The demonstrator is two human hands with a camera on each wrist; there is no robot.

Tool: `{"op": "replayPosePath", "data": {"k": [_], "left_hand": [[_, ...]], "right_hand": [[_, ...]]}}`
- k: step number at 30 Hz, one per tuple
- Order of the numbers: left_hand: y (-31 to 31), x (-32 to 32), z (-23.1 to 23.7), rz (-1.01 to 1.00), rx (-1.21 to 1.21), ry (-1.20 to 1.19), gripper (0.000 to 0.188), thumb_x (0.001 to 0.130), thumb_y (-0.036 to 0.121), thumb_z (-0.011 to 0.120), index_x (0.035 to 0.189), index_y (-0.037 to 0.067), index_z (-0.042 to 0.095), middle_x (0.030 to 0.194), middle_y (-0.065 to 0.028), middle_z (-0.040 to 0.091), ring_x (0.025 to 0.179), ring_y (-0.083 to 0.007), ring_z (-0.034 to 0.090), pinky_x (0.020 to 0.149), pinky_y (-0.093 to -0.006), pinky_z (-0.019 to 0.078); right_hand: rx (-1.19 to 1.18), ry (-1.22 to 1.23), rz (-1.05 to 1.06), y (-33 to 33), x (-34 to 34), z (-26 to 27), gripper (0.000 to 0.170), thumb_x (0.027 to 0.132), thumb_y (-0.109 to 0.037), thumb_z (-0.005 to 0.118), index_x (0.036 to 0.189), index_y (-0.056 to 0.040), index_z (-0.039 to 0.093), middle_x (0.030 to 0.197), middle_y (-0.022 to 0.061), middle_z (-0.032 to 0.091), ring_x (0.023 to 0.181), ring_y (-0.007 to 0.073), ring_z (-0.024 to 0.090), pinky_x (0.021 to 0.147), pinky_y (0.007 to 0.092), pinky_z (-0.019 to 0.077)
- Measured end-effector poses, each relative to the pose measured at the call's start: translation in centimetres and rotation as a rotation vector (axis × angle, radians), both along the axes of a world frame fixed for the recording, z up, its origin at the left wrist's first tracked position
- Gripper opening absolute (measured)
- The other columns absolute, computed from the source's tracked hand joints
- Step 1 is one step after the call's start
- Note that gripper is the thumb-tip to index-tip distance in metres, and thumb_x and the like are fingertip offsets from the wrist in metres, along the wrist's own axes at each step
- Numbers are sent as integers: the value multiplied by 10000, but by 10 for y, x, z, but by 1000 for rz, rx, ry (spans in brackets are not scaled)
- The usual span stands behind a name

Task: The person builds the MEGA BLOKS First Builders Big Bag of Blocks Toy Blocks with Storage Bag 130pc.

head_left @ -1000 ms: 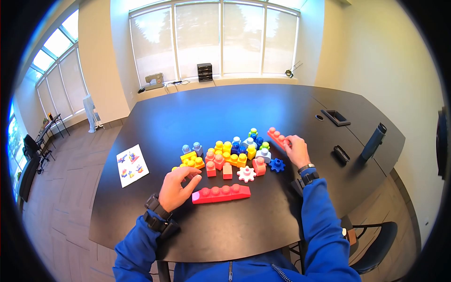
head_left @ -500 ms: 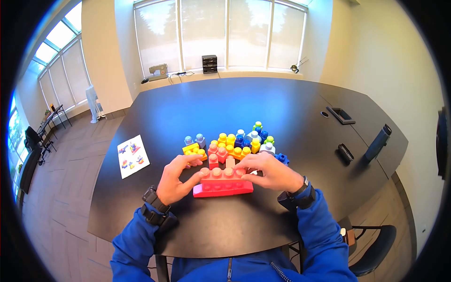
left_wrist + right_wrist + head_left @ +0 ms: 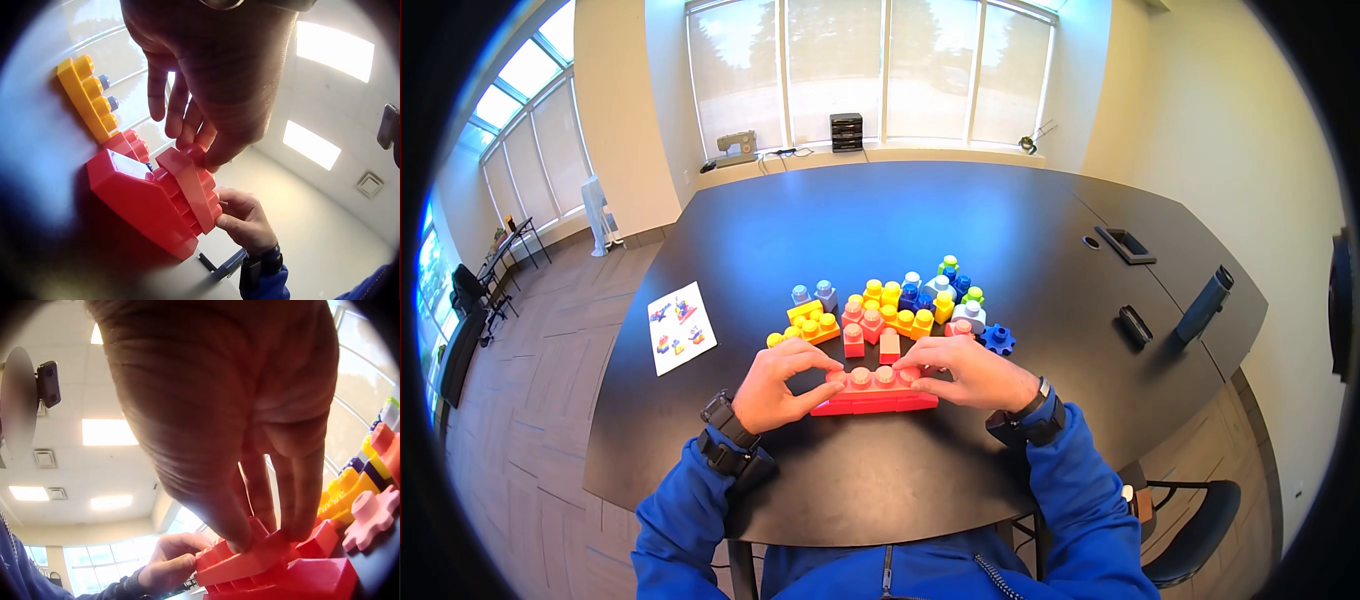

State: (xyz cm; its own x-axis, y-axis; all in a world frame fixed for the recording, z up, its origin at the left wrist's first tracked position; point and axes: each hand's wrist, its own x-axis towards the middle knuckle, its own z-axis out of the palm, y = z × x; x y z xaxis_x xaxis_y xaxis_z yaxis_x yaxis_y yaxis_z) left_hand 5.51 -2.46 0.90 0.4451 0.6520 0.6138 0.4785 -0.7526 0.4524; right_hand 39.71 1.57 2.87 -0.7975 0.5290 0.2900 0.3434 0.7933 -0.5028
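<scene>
A long light-red four-stud block [image 3: 872, 383] lies over a wider red block with sloped ends [image 3: 875, 406] near the front of the table. My left hand [image 3: 778, 388] pinches the upper block's left end between thumb and fingers. At its other end my right hand [image 3: 978, 372] pinches it the same way. From the left wrist view, the light-red block [image 3: 194, 190] sits at a slight angle over the studs of the red base [image 3: 134, 200]. The right wrist view shows its near end [image 3: 244, 562] under my right thumb and fingers.
Just behind stand several yellow blocks [image 3: 812, 325], small red blocks [image 3: 854, 341], blue blocks and a blue gear [image 3: 998, 339]. A picture sheet [image 3: 682, 328] lies at left. On the right are a dark bottle [image 3: 1205, 303] and a black case [image 3: 1135, 326].
My right hand has brought the light-red block from the back right to the red base. My left hand has joined it, and the block has come down onto the base.
</scene>
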Motion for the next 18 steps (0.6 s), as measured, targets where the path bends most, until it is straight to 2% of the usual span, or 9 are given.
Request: {"op": "replayPosePath", "data": {"k": [5,18], "left_hand": [[3,-3,-3,-27,-57,-8,204,934,182,938,1076,61,857,1056,-92,841,993,-274,791,907,-398,616],[3,-5,-3,-70,-128,-6,190,917,138,952,1027,35,837,1038,-94,821,976,-265,788,880,-383,619]], "right_hand": [[-6,3,0,1,-1,-4,319,1065,-131,739,1359,-8,747,1181,165,744,1109,339,732,977,442,574],[23,2,-9,-3,-4,-4,263,1016,-96,768,1269,-27,752,1140,150,736,1071,358,726,935,455,567]]}}
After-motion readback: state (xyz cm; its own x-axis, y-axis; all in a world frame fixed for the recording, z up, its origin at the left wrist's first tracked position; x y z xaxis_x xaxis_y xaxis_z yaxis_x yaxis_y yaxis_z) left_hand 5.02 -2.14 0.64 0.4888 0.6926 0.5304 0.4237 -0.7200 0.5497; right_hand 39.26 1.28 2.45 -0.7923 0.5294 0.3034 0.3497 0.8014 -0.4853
